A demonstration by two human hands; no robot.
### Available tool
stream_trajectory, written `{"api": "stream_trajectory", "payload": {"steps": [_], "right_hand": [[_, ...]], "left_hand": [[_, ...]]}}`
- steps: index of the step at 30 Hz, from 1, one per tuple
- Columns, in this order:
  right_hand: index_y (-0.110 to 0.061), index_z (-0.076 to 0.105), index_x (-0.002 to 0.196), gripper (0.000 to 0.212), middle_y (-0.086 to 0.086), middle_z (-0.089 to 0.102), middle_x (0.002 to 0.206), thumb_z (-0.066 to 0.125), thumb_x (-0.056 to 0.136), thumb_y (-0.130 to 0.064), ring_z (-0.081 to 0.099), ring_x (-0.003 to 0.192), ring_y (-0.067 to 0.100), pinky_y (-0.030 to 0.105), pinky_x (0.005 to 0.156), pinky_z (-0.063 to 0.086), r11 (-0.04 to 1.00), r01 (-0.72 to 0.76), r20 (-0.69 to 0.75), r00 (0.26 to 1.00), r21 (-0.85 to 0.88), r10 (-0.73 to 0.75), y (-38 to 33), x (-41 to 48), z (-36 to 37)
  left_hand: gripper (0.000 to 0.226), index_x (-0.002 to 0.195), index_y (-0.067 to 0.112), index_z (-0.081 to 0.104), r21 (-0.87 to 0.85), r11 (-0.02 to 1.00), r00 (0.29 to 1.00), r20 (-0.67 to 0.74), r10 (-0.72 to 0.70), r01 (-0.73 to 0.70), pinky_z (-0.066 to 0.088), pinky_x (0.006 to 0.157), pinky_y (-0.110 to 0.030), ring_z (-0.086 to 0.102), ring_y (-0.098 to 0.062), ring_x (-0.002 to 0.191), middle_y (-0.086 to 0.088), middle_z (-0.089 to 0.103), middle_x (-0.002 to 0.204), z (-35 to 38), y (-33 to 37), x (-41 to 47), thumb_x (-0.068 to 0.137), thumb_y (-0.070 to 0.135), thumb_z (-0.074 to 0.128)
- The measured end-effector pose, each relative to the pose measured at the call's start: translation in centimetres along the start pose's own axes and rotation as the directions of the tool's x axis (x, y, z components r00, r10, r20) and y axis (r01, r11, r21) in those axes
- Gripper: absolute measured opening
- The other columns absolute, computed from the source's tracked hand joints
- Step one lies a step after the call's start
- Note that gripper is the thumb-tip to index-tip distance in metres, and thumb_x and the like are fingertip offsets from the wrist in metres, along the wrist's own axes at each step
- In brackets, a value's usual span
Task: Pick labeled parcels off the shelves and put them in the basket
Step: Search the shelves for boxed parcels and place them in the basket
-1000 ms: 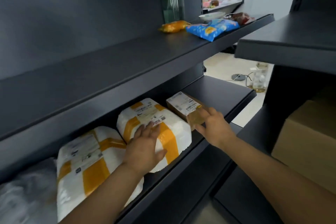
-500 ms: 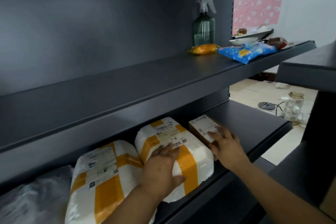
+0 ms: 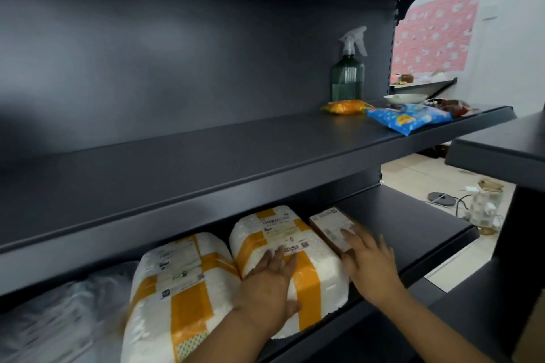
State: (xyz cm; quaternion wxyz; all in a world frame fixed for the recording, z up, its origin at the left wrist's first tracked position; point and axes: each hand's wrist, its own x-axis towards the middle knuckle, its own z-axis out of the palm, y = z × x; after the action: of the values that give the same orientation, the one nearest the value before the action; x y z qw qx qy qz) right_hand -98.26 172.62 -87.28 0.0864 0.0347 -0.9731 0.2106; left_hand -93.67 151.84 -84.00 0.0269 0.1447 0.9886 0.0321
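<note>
On the lower shelf [image 3: 413, 224] the left hand [image 3: 269, 283] lies flat, fingers straight, on a white bubble-wrap parcel [image 3: 283, 247] banded with orange tape and bearing a label. Just beside it the right hand [image 3: 370, 262] rests with spread fingers on a small brown labeled box [image 3: 327, 225], gripping nothing. A second taped parcel [image 3: 180, 289] lies to the left. The upper shelf [image 3: 206, 156] carries a green spray bottle [image 3: 348, 74] and a blue snack bag [image 3: 408, 119].

Lower shelf [image 3: 413, 233]: grey bag [image 3: 59, 318], left parcel [image 3: 182, 289], middle parcel [image 3: 280, 230], small box [image 3: 328, 225]. Upper shelf [image 3: 206, 156]: spray bottle [image 3: 347, 76], orange packet [image 3: 343, 107], blue bag [image 3: 408, 119], bowl [image 3: 405, 98].
</note>
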Motion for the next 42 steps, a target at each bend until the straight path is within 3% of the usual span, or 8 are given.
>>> {"api": "stream_trajectory", "payload": {"steps": [7, 11, 15, 18, 26, 32, 40, 42], "right_hand": [[-0.024, 0.049, 0.135, 0.06, -0.001, 0.045, 0.141, 0.033, 0.083, -0.049, 0.037, 0.133, 0.024, 0.036, 0.113, 0.026, 0.875, 0.454, -0.035, 0.89, 0.167, -0.455, -10.5, -4.7, 0.6], [-0.033, 0.033, 0.143, 0.06, -0.015, 0.028, 0.148, 0.043, 0.087, -0.051, 0.019, 0.137, 0.008, 0.014, 0.11, 0.006, 0.738, 0.641, 0.11, 0.735, 0.213, -0.67, -17.5, -7.2, 2.5], [-0.035, 0.026, 0.145, 0.063, -0.015, 0.023, 0.15, 0.051, 0.089, -0.048, 0.018, 0.139, 0.013, 0.026, 0.115, 0.014, 0.669, 0.721, 0.211, 0.636, 0.178, -0.742, -22.3, -8.6, 5.4], [-0.037, 0.058, 0.122, 0.061, -0.011, 0.057, 0.127, 0.058, 0.066, -0.061, 0.056, 0.116, 0.021, 0.04, 0.096, 0.048, 0.682, 0.73, 0.31, 0.64, 0.039, -0.703, -23.8, -8.8, 6.6], [-0.039, 0.072, 0.092, 0.055, -0.01, 0.069, 0.102, 0.04, 0.056, -0.065, 0.069, 0.092, 0.021, 0.039, 0.073, 0.057, 0.736, 0.666, 0.262, 0.737, -0.124, -0.623, -23.9, -8.3, 7.7], [-0.025, 0.068, 0.108, 0.035, -0.001, 0.055, 0.123, 0.067, 0.08, -0.046, 0.053, 0.111, 0.025, 0.038, 0.092, 0.047, 0.802, 0.596, 0.179, 0.786, 0.037, -0.592, -26.8, -9.6, 6.7], [-0.026, 0.07, 0.107, 0.059, -0.005, 0.059, 0.116, 0.083, 0.054, -0.049, 0.065, 0.101, 0.016, 0.024, 0.087, 0.051, 0.554, 0.816, 0.256, 0.506, 0.169, -0.824, -31.9, -12.1, 9.9], [-0.025, 0.055, 0.13, 0.06, -0.003, 0.044, 0.14, 0.071, 0.076, -0.045, 0.05, 0.124, 0.02, 0.028, 0.104, 0.04, 0.543, 0.817, 0.359, 0.457, 0.193, -0.814, -33.0, -12.9, 10.5]], "left_hand": [[0.058, 0.149, 0.028, 0.016, -0.042, 0.996, 0.928, -0.36, -0.092, 0.082, 0.014, 0.114, -0.03, 0.016, -0.012, 0.142, 0.009, 0.018, 0.156, -1.7, -4.0, -6.0, 0.095, 0.049, 0.019], [0.044, 0.139, 0.032, 0.035, -0.033, 0.975, 0.889, -0.406, -0.212, 0.218, 0.03, 0.101, -0.026, 0.038, -0.011, 0.127, 0.012, 0.041, 0.139, -1.5, -8.5, -10.9, 0.096, 0.036, 0.028], [0.032, 0.09, 0.026, 0.067, 0.028, 0.937, 0.847, -0.439, -0.301, 0.348, 0.049, 0.056, -0.028, 0.064, -0.014, 0.073, 0.008, 0.065, 0.086, -0.3, -12.8, -15.3, 0.07, 0.019, 0.042], [0.028, 0.079, 0.024, 0.069, 0.112, 0.873, 0.821, -0.414, -0.393, 0.474, 0.047, 0.045, -0.029, 0.062, -0.017, 0.061, 0.005, 0.063, 0.073, 0.8, -15.7, -17.8, 0.067, 0.021, 0.044], [0.068, 0.098, 0.03, 0.071, 0.063, 0.725, 0.715, -0.246, -0.654, 0.686, 0.054, 0.065, -0.041, 0.067, -0.022, 0.091, 0.004, 0.07, 0.103, 2.0, -19.6, -23.7, 0.082, 0.075, 0.023], [0.086, 0.148, 0.041, 0.017, -0.011, 0.67, 0.663, 0.162, -0.731, 0.742, 0.029, 0.108, -0.044, 0.022, -0.022, 0.141, 0.006, 0.018, 0.157, 2.3, -21.6, -26.7, 0.072, 0.082, 0.016], [0.057, 0.151, 0.029, 0.016, 0.028, 0.803, 0.798, 0.094, -0.595, 0.596, 0.018, 0.114, -0.032, 0.021, -0.027, 0.141, -0.006, 0.017, 0.157, 2.7, -22.5, -27.5, 0.099, 0.035, 0.04], [0.05, 0.148, 0.03, 0.026, 0.018, 0.834, 0.834, 0.014, -0.551, 0.551, 0.027, 0.111, -0.031, 0.029, -0.024, 0.137, -0.001, 0.026, 0.155, 2.4, -22.3, -28.5, 0.1, 0.033, 0.038]]}}
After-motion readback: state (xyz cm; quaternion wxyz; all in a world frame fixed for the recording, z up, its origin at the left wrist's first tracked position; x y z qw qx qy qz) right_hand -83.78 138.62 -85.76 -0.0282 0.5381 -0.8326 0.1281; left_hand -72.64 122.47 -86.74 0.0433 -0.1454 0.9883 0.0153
